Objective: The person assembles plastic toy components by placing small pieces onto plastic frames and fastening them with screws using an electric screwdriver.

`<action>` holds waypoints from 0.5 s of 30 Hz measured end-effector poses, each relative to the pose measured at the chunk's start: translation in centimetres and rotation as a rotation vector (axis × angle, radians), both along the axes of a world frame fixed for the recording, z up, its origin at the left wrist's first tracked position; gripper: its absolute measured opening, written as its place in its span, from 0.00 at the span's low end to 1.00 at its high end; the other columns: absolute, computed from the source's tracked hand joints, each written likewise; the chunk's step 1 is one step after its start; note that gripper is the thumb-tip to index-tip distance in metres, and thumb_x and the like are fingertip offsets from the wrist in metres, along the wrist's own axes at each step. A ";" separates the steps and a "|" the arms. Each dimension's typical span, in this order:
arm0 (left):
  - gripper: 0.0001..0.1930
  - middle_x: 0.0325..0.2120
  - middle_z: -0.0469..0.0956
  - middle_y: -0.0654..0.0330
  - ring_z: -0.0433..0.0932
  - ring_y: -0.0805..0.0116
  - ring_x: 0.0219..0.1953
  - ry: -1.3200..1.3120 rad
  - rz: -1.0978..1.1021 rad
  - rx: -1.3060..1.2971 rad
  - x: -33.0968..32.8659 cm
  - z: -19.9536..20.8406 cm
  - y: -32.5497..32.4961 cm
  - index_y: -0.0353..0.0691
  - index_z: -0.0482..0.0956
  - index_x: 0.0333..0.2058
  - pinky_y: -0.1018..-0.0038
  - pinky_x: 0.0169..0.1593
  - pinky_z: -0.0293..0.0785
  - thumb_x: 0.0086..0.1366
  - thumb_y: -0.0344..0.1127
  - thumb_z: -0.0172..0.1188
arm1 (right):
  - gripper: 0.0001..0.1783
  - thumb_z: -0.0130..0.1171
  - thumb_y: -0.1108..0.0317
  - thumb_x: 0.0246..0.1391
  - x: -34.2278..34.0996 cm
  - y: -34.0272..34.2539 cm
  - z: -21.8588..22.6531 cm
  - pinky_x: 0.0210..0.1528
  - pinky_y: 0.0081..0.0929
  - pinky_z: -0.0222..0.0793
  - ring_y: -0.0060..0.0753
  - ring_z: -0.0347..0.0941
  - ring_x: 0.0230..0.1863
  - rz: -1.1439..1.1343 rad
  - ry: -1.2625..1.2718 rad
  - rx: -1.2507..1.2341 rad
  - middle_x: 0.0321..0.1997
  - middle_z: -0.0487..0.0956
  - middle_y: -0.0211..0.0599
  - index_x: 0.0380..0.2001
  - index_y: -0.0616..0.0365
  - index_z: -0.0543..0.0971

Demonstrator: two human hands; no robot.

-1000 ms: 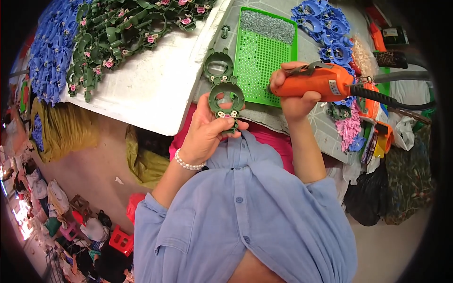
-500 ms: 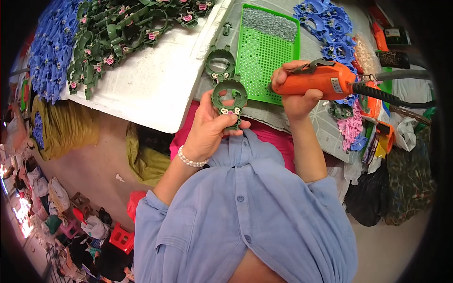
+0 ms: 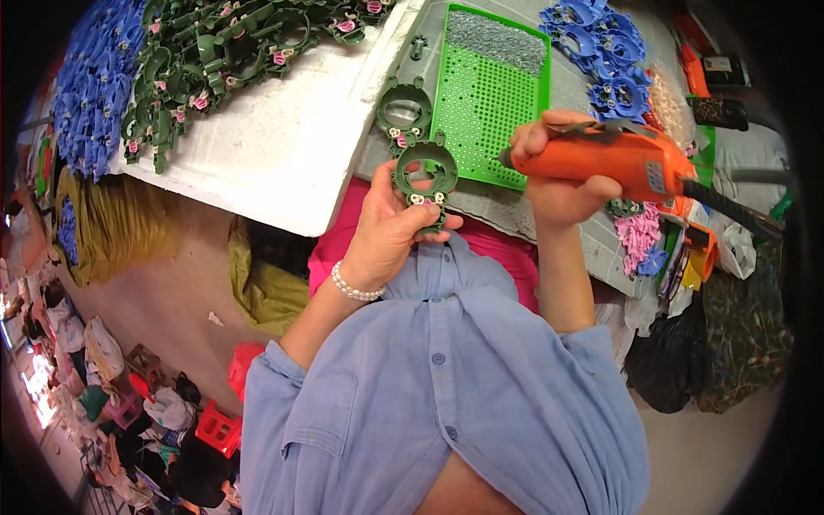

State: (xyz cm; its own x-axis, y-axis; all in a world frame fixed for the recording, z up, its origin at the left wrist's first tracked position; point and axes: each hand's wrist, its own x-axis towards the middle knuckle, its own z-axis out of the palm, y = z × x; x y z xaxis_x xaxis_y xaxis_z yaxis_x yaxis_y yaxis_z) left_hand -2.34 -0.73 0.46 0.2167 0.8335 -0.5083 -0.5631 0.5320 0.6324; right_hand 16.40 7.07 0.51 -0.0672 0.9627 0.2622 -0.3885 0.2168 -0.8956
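Note:
My left hand (image 3: 390, 219) is closed around a dark green plastic ring part (image 3: 427, 167), which carries small white and pink pieces at its lower end. A second green ring part (image 3: 404, 105) lies on the table just beyond it. In my right hand (image 3: 558, 176) is an orange electric screwdriver (image 3: 614, 163), its tip pointing left over the near right corner of a green perforated tray (image 3: 485, 112). Small silver screws (image 3: 498, 41) are heaped at the tray's far end. The screwdriver tip is apart from the ring part.
Green parts (image 3: 215, 69) are piled on a white foam board (image 3: 266, 154) at the left, beside stacked blue parts (image 3: 99, 86). More blue ring parts (image 3: 605, 51) and pink pieces (image 3: 637, 233) lie right of the tray. A cable (image 3: 730, 206) trails rightward from the screwdriver.
My right hand has moved the screwdriver slightly right and nearer to me, tilting its cable end downward. My left hand, still holding the ring part, has shifted slightly right.

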 end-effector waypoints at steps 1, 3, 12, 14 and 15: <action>0.27 0.45 0.68 0.55 0.80 0.60 0.34 0.006 0.000 0.010 0.1 -0.1 -0.1 0.41 0.52 0.54 0.76 0.30 0.80 0.57 0.20 0.49 | 0.55 0.46 0.19 0.35 0.0 -0.2 0.3 0.32 0.32 0.64 0.33 0.66 0.26 0.031 0.043 0.027 0.27 0.71 0.36 0.44 0.65 0.69; 0.26 0.45 0.68 0.55 0.80 0.61 0.34 -0.004 0.019 0.007 0.4 -0.3 -0.1 0.40 0.52 0.54 0.75 0.30 0.80 0.57 0.20 0.49 | 0.56 0.48 0.19 0.32 -0.3 -0.5 1.5 0.33 0.31 0.65 0.33 0.67 0.28 0.124 0.138 0.134 0.28 0.72 0.37 0.44 0.66 0.68; 0.26 0.43 0.70 0.54 0.80 0.62 0.34 -0.003 0.057 0.011 1.1 -0.3 -0.1 0.39 0.52 0.53 0.75 0.31 0.80 0.56 0.20 0.49 | 0.56 0.59 0.24 0.28 -1.7 -2.9 4.8 0.43 0.32 0.64 0.35 0.68 0.37 0.448 0.240 0.209 0.35 0.72 0.41 0.48 0.65 0.66; 0.26 0.43 0.70 0.53 0.80 0.63 0.34 -0.007 0.069 0.023 1.2 -0.3 -0.1 0.38 0.52 0.53 0.75 0.31 0.80 0.56 0.21 0.50 | 0.56 0.49 0.19 0.31 -2.4 -3.5 4.7 0.36 0.33 0.63 0.33 0.68 0.29 0.319 0.159 0.134 0.30 0.71 0.35 0.47 0.61 0.67; 0.26 0.43 0.70 0.53 0.80 0.63 0.34 -0.010 0.069 0.021 1.3 -0.4 -0.1 0.38 0.52 0.53 0.75 0.31 0.80 0.56 0.21 0.50 | 0.56 0.49 0.19 0.31 -2.6 -3.6 4.6 0.36 0.33 0.63 0.33 0.68 0.29 0.319 0.157 0.132 0.30 0.71 0.35 0.47 0.61 0.67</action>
